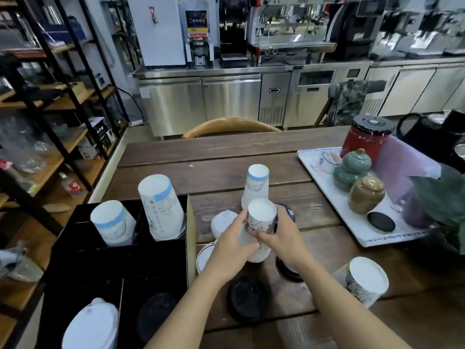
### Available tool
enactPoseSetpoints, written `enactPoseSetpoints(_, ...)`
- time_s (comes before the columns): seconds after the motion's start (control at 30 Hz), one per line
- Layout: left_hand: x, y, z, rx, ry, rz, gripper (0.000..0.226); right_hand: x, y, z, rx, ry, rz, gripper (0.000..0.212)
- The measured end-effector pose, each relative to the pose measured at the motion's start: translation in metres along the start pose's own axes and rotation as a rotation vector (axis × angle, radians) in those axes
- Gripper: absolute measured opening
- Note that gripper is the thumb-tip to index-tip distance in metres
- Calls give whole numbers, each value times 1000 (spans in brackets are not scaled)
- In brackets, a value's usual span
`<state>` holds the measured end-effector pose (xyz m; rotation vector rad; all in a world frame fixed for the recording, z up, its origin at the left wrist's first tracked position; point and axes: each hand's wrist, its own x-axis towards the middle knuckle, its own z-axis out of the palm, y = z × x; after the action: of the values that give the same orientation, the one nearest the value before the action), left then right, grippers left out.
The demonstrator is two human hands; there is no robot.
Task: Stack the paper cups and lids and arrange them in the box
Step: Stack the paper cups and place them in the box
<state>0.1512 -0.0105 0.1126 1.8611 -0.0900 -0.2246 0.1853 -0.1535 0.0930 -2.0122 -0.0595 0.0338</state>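
Nearest, the black divided box (120,250) already holds white lids (91,326), black lids (154,313) and, farther in, two inverted cup stacks (161,207). On the counter (251,157), the left hand (232,250) and right hand (284,239) both close around an upside-down paper cup (260,220). Loose lids, a near cup (366,280) and a blue-banded cup (256,185) remain, so roughly half is done. No printing is legible.
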Motion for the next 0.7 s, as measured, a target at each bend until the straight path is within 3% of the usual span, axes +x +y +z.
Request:
enactPoseSetpoints(0.3,-3,24,-3,-133,6,114,64,-10,-35,-23,-269,178,-21,58)
enactPoseSetpoints(0.7,-4,-7,-1,-91,-147,-94,60,-13,7,7,-157,-33,195,68)
